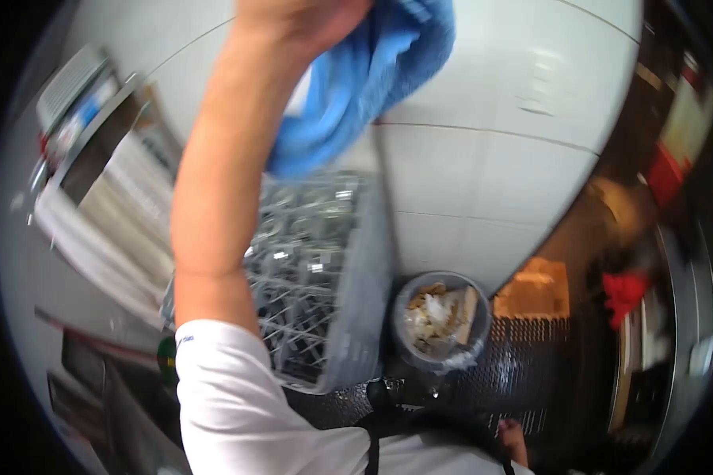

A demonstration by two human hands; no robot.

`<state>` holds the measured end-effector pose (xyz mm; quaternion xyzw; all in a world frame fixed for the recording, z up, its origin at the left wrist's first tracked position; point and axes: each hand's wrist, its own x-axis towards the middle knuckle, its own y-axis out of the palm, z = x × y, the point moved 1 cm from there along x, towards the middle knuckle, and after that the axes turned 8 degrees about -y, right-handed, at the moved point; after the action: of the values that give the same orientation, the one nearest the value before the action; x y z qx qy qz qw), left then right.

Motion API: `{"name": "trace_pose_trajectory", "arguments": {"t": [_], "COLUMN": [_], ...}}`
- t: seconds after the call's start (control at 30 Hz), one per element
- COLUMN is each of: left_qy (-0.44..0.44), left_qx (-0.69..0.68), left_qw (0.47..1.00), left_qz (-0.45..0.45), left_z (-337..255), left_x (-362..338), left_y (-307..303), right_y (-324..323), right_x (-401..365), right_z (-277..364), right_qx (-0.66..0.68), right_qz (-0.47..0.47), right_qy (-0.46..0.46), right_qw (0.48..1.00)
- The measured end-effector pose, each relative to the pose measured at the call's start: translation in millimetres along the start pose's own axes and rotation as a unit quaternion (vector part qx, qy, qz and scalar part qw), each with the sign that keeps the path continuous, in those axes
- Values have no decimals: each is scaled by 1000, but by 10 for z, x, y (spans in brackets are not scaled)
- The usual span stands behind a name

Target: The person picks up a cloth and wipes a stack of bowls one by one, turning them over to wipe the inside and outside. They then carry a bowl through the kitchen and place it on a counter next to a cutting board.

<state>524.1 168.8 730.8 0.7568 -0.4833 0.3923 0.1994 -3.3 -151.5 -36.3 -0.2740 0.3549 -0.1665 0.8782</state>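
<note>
Blue cloth [372, 71] is bunching under my left hand [301, 20], high up against the white tiled wall [499, 127]. A loose fold of it is hanging down toward the grey wire rack [309, 261]. My left arm is reaching up at a long stretch. The fingers are running off the top edge of the view, so I cannot tell whether they are curling into the cloth or lying flat on it. My right hand [513, 439] is showing only as a sliver at the bottom edge, and I cannot tell how its fingers are set either.

To wipe this well, I am judging that I should be opening the cloth out flatter so that more of it is meeting the tile. I should also be pressing evenly through the palm and working along the grout lines. Gathering in the hanging fold seems wise too, so that it is not snagging on the rack or trailing toward the round tub of scraps [440, 317] below.
</note>
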Motion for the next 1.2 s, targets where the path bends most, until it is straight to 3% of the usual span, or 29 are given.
{"name": "trace_pose_trajectory", "arguments": {"t": [0.03,0.07,0.1,0.13,0.17,0.2,0.27,0.3,0.37,0.4,0.47,0.5,0.57,0.6,0.63,0.73,0.77,0.8,0.87,0.9,0.93,1.0,1.03,1.17,1.2], "left_qy": [-52,-100,-142,-178,-212,-246,-327,-340,-396,-424,-455,-470,-505,-523,-540,-619,-629,-553,-537,-596,-651,-552,-500,-542,-562], "left_qx": [-72,-128,-184,-175,-166,-283,-224,-242,-277,-302,-382,-376,-405,-413,-421,-347,-323,-199,-13,-40,-66,-39,-34,-165,-210], "left_qw": [996,987,972,968,963,921,918,909,875,854,799,796,756,738,719,693,692,769,768,730,687,741,775,775,762], "left_qz": [6,4,2,-1,-4,108,-6,-20,-18,-3,87,59,101,111,119,131,145,251,348,332,315,380,386,281,246], "left_z": [165,356,540,737,935,1294,1789,2092,2637,2917,3468,3678,4105,4318,4531,5178,5419,5671,5982,6165,6376,7124,7259,8031,8068], "left_x": [120,224,306,348,389,491,593,666,845,906,1018,1025,1054,1061,1067,1037,996,921,883,825,747,502,543,1016,1301], "left_y": [296,564,830,1011,1194,1555,2301,2628,3301,3548,4015,4296,4746,4943,5141,5579,5653,5709,5922,6049,6159,6296,6437,6843,6944], "right_y": [-136,-183,-388,-645,-929,-1310,-2142,-2571,-3606,-3886,-4407,-4552,-4611,-4511,-4668,-4922,-5116,-5293,-5618,-5785,-5907,-6153,-6294,-6991,-7179], "right_x": [-53,95,60,132,250,343,512,543,125,113,-84,-101,34,240,55,125,77,76,32,-74,-148,-226,-275,-542,-644], "right_z": [105,-78,2,104,78,103,183,268,758,694,845,891,878,781,972,970,850,702,350,259,196,109,162,203,166], "right_qx": [-24,32,62,88,134,96,190,335,434,491,478,446,425,507,628,790,789,779,705,687,639,450,423,197,207], "right_qz": [-28,-31,-72,-115,-136,-207,-316,-334,-371,-350,-249,-187,-140,-96,-38,-139,-185,-248,-337,-359,-407,-515,-527,-639,-657], "right_qy": [-24,-17,-77,-138,-120,-167,-222,-214,-205,-265,-371,-412,-426,-407,-383,-386,-371,-356,-362,-362,-335,-234,-197,-84,-45], "right_qw": [999,999,992,980,974,959,903,855,795,753,756,772,786,754,676,455,453,452,509,518,561,691,711,739,724]}}
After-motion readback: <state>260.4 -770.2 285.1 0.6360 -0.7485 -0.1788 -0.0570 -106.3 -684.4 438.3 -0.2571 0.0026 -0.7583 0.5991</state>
